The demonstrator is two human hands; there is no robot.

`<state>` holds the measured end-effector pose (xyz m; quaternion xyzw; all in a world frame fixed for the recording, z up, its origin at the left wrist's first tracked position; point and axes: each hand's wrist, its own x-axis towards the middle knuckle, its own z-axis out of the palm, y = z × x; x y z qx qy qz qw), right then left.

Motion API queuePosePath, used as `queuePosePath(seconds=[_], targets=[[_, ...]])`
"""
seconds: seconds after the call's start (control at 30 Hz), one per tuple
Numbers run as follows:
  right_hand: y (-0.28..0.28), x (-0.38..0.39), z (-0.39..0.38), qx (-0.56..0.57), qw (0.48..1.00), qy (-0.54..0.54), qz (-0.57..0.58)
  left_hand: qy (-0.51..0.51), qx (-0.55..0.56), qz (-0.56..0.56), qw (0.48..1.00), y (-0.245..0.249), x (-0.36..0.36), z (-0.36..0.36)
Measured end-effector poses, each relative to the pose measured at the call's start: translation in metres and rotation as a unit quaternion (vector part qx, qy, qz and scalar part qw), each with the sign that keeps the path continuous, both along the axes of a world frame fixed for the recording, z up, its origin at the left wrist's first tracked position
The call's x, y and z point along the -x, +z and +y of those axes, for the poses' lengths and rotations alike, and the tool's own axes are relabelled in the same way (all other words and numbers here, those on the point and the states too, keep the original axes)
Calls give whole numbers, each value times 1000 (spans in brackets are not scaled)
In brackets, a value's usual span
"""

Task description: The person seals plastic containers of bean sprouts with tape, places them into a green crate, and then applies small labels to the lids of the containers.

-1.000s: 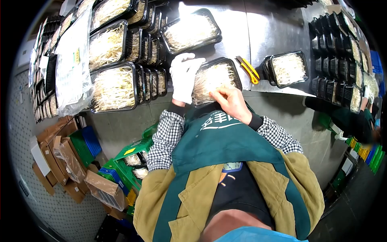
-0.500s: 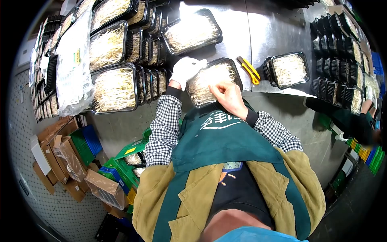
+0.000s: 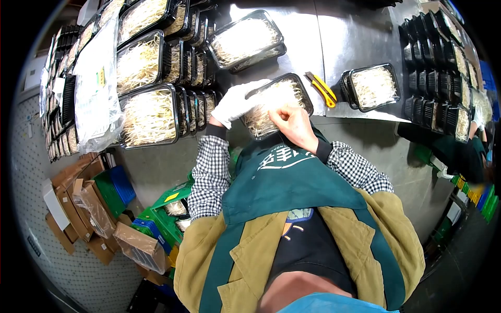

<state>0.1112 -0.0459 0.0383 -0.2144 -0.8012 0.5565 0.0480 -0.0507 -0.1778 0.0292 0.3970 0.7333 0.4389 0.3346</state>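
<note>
A black plastic tray of bean sprouts (image 3: 279, 99) sits at the table's near edge, just in front of my apron. My left hand (image 3: 237, 104), in a white glove, grips this tray along its left rim. Over the tray's lower right part is my right hand (image 3: 296, 126), bare, with thumb and fingers pinched together at the sprouts. Whatever lies between those fingertips is too small to make out. To the right of the tray lies a yellow box cutter (image 3: 322, 91). Behind it, another filled tray (image 3: 248, 40) rests on a second one.
Stacks of filled trays (image 3: 148, 115) line the left, beside a clear plastic bag (image 3: 96, 88). A short stack (image 3: 373, 87) stands right of the cutter, with tall tray stacks (image 3: 438, 83) beyond. Cardboard boxes (image 3: 138, 242) and green crates (image 3: 164, 216) are on the floor. Another person's sleeve (image 3: 464, 156) shows far right.
My left hand has slid a little left and down along the tray's rim. My right hand stays pinched at the sprouts, shifted only slightly. The view has tilted a little.
</note>
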Motion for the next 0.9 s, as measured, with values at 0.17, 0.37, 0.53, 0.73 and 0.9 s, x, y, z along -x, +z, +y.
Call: queuePosePath(seconds=[0.17,0.37,0.53,0.73,0.9], targets=[[1,3,1,12,1000,4,-6,-25,31,-98,994,-13,15,0],[2,-18,-5,-26,998,15,59,9,63,7,998,-21,10,-1],[18,-76,-18,-78,994,9,70,22,27,64,997,-42,13,-4],[-47,-102,-17,-88,995,24,32,20,80,33,996,-39,14,-2],[-105,-61,-16,-132,985,103,31,26,24,9,999,-47,13,-2]])
